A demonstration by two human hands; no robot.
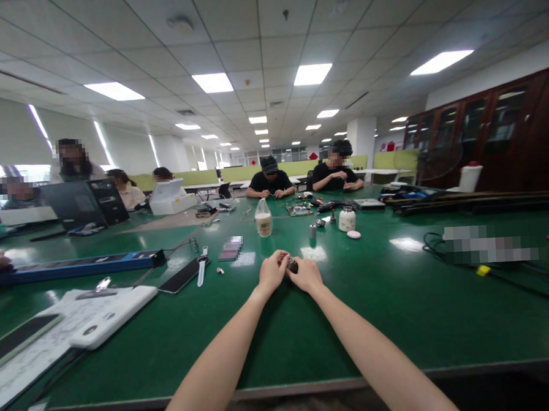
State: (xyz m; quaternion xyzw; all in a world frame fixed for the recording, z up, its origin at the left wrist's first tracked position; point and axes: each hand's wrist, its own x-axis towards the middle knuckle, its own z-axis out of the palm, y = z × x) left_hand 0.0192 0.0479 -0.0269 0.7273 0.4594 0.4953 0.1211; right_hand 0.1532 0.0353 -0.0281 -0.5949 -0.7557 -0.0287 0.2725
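Both of my hands meet over the green table point(382, 322), near the middle of the view. My left hand point(273, 272) has its fingers closed on a small dark round object point(293, 266). From the right side, my right hand point(307, 274) grips the same object, and its details are too small to tell. Beyond my hands stand a small metal cylinder point(312, 231), a white patterned jar point(347, 219) and a cup in a clear bag point(264, 223). A pink round lid point(354, 234) lies by the jar.
Left are a clipboard point(38, 347), a white power bank point(117, 315), a black phone point(181, 278), a watch point(201, 272) and a long blue bar point(84, 267). Cables point(435, 246) lie right. Circuit boards point(301, 208) and several people are across the table.
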